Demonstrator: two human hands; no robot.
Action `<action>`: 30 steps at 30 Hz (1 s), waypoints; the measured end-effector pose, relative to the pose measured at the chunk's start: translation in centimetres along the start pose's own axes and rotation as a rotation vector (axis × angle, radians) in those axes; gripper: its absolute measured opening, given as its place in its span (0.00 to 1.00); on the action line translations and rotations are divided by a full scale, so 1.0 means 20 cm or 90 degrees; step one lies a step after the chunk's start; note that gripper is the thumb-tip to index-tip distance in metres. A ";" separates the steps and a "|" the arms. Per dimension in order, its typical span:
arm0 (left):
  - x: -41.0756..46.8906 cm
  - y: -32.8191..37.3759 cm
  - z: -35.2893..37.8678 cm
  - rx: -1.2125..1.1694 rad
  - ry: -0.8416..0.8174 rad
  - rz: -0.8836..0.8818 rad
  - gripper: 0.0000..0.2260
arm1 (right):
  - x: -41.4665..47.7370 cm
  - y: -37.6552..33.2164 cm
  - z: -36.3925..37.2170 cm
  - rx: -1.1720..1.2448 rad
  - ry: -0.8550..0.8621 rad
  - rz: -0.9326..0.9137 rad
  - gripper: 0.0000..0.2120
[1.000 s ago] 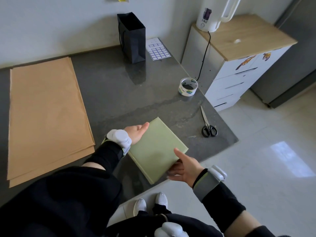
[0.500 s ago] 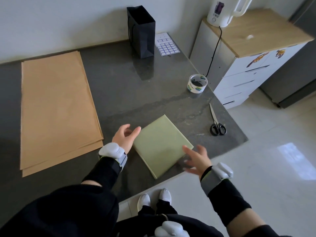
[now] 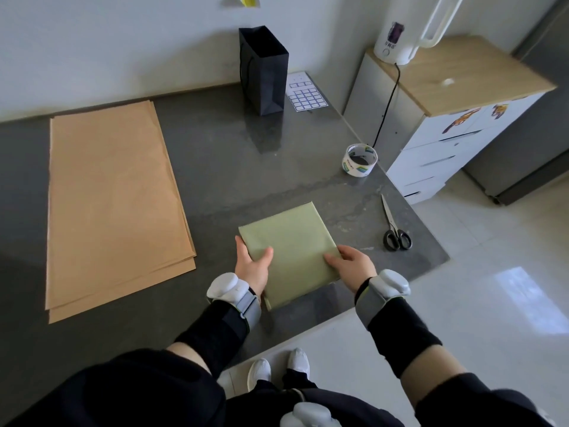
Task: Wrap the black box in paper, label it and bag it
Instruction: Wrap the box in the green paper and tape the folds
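Note:
A flat box wrapped in pale green paper (image 3: 289,241) lies on the grey table (image 3: 221,155) near its front edge. My left hand (image 3: 252,266) grips its near-left edge, thumb on top. My right hand (image 3: 354,265) holds the near-right corner, fingers on the top face. A black paper bag (image 3: 264,72) stands upright and open at the back by the wall. A sheet of blue-edged labels (image 3: 306,94) lies right of the bag.
A stack of brown paper sheets (image 3: 114,195) covers the table's left side. A tape roll (image 3: 358,160) and black-handled scissors (image 3: 392,226) lie near the right edge. Beyond stands a white drawer cabinet (image 3: 455,75) with a white kettle (image 3: 397,38) on it.
Half a second ago both hands were open beside the box lying on the table. Now both have closed on its near edge and corner.

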State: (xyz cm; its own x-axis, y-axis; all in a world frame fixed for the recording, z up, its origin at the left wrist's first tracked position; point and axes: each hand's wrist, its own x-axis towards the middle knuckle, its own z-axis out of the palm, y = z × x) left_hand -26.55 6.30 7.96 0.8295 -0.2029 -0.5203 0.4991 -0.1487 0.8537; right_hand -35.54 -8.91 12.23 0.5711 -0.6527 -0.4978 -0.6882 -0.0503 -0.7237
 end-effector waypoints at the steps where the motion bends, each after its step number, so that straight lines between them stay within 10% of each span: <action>1: 0.02 0.03 0.01 0.022 -0.003 0.013 0.34 | 0.01 0.00 0.00 -0.017 0.015 -0.003 0.16; 30: 0.10 0.00 0.08 0.083 -0.003 0.073 0.29 | 0.12 0.09 0.04 0.071 -0.016 0.042 0.19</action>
State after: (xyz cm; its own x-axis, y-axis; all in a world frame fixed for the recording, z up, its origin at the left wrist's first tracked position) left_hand -25.27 4.40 6.82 0.8780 -0.2309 -0.4194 0.3637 -0.2479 0.8979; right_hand -35.08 -9.85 9.34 0.5381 -0.6326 -0.5570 -0.6716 0.0774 -0.7368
